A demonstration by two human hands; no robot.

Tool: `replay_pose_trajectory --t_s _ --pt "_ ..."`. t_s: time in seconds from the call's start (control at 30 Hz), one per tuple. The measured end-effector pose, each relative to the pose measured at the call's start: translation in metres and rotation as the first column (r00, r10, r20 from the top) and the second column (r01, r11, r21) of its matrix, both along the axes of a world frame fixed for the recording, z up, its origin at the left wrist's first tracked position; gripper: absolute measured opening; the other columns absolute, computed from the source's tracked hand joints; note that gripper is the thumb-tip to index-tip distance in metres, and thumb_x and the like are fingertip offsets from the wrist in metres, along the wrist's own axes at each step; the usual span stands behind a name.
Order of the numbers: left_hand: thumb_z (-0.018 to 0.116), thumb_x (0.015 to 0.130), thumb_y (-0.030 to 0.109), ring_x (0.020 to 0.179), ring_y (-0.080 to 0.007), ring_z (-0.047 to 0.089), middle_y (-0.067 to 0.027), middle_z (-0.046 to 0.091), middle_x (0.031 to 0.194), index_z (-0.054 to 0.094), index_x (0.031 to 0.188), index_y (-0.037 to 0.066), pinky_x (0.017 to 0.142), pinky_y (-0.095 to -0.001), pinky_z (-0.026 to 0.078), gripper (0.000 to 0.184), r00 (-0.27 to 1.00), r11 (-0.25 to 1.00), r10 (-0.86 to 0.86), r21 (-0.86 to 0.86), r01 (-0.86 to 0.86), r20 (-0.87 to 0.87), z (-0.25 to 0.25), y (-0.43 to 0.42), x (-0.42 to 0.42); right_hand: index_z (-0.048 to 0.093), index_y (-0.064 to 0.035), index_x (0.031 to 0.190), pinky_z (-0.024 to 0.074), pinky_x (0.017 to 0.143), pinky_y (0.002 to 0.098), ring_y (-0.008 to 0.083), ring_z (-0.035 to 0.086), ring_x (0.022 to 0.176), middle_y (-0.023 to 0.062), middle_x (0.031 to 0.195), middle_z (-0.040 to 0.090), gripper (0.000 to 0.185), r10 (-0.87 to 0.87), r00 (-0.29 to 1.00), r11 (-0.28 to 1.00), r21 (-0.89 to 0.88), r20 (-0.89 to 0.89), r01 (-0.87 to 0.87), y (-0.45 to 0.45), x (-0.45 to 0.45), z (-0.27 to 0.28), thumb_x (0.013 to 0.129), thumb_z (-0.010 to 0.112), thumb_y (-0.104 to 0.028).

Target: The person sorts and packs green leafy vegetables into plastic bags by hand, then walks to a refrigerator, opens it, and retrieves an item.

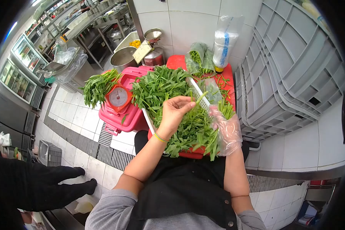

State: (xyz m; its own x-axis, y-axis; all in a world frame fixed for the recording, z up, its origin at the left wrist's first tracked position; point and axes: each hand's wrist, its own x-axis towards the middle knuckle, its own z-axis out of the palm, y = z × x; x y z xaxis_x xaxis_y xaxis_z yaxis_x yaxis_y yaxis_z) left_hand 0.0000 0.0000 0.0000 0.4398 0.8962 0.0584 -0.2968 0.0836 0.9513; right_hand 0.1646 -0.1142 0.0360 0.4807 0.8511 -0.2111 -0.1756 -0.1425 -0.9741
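Note:
My left hand [175, 113], bare with a yellow-green band at the wrist, is raised over the greens. Its thumb and fingers pinch together around a thin green stem [202, 96]. My right hand [230, 130], in a clear plastic glove, wraps round a bunch of leafy greens [209, 141], its cut stems pointing up and away and its leaves hanging down towards me. Under both hands, a white perforated basket [198, 92] is heaped with loose leafy greens [161, 82] with long narrow leaves.
An orange dial scale [119, 96] carrying another bunch of greens [99, 88] stands on a pink tub [132, 117] at left. Bagged greens [197, 56], a plastic bag roll [223, 48] and stem scraps lie on the red surface [176, 61]. Grey crates [291, 65] rise at right. A person's legs [61, 182] show at left.

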Motion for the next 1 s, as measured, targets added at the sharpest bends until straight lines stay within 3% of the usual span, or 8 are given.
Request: replay_pose_trajectory --t_s 0.13,0.27,0.47,0.6,0.7,0.8,0.9,1.0 --pt "0.077 0.087 0.000 0.081 -0.0088 0.069 -0.0071 0.076 0.092 0.073 0.099 -0.003 0.074 -0.0225 0.055 0.013 0.995 0.995 -0.093 0.039 0.095 -0.043 0.004 -0.019 0.009 0.072 -0.0040 0.112 0.0410 0.053 0.0251 0.0066 0.051 0.059 -0.0016 0.085 0.067 0.027 -0.019 0.988 0.991 0.129 -0.156 0.039 0.003 -0.024 -0.001 0.090 0.078 -0.019" --pt "0.077 0.088 0.002 0.081 -0.0093 0.070 -0.0077 0.077 0.093 0.074 0.104 -0.004 0.074 -0.0228 0.054 0.017 0.998 0.994 -0.050 0.098 0.052 -0.027 0.011 -0.021 0.020 0.075 -0.0043 0.102 0.0418 0.062 0.0252 0.0071 0.055 0.069 -0.0023 0.089 0.069 0.022 -0.202 0.979 0.968 0.146 -0.037 0.206 0.000 -0.016 0.005 0.089 0.079 -0.022" --pt "0.068 0.095 0.002 0.088 -0.0083 0.065 -0.0055 0.073 0.097 0.070 0.117 -0.005 0.083 -0.0224 0.050 0.023 0.996 0.986 0.068 0.146 -0.075 0.052 0.021 -0.004 0.010 0.066 -0.0019 0.112 0.0554 0.078 0.0320 0.0176 0.068 0.087 0.0090 0.091 0.073 0.019 -0.017 0.909 0.952 0.270 -0.416 0.141 -0.005 0.003 -0.003 0.100 0.064 -0.016" --pt "0.066 0.093 -0.003 0.094 -0.0105 0.067 -0.0064 0.074 0.104 0.068 0.124 -0.003 0.089 -0.0246 0.051 0.030 1.000 0.976 0.006 0.219 0.000 -0.026 0.015 -0.005 0.010 0.064 -0.0011 0.113 0.0566 0.078 0.0320 0.0190 0.068 0.082 0.0106 0.087 0.072 0.019 0.093 0.894 0.907 0.408 -0.438 0.106 -0.006 0.007 -0.003 0.101 0.061 -0.016" --pt "0.067 0.091 -0.007 0.092 -0.0080 0.064 -0.0040 0.071 0.102 0.070 0.122 0.000 0.084 -0.0225 0.050 0.032 0.998 0.982 -0.049 0.181 0.054 -0.033 0.013 -0.013 0.014 0.063 -0.0028 0.114 0.0587 0.075 0.0377 0.0228 0.069 0.080 0.0112 0.086 0.070 0.019 -0.014 0.945 0.926 0.352 -0.326 0.135 -0.002 0.008 -0.013 0.101 0.062 -0.016" --pt "0.067 0.090 -0.009 0.089 -0.0073 0.065 -0.0045 0.072 0.102 0.069 0.123 0.000 0.081 -0.0212 0.051 0.034 0.997 0.991 -0.073 0.113 0.074 -0.014 0.014 -0.023 0.022 0.070 -0.0020 0.112 0.0506 0.074 0.0272 0.0119 0.063 0.079 0.0039 0.088 0.070 0.024 0.021 1.000 0.934 0.358 -0.011 -0.015 0.001 0.010 -0.019 0.095 0.071 -0.018" --pt "0.068 0.089 -0.010 0.088 -0.0083 0.068 -0.0068 0.073 0.101 0.063 0.131 0.001 0.078 -0.0205 0.055 0.043 0.994 0.986 -0.110 0.125 0.109 0.005 0.014 -0.041 0.032 0.070 -0.0014 0.113 0.0502 0.074 0.0267 0.0099 0.063 0.082 0.0019 0.097 0.071 0.028 0.010 0.999 0.963 0.269 -0.032 -0.001 -0.002 -0.007 -0.010 0.088 0.078 -0.013" --pt "0.069 0.090 -0.007 0.097 -0.0129 0.070 -0.0121 0.074 0.110 0.064 0.128 -0.002 0.084 -0.0241 0.056 0.039 0.990 0.982 -0.128 0.133 0.136 -0.062 0.005 -0.046 0.028 0.070 -0.0016 0.113 0.0499 0.083 0.0296 0.0125 0.064 0.092 0.0037 0.105 0.072 0.031 -0.195 0.976 0.952 0.220 -0.099 0.213 0.001 0.003 -0.022 0.087 0.080 -0.016"
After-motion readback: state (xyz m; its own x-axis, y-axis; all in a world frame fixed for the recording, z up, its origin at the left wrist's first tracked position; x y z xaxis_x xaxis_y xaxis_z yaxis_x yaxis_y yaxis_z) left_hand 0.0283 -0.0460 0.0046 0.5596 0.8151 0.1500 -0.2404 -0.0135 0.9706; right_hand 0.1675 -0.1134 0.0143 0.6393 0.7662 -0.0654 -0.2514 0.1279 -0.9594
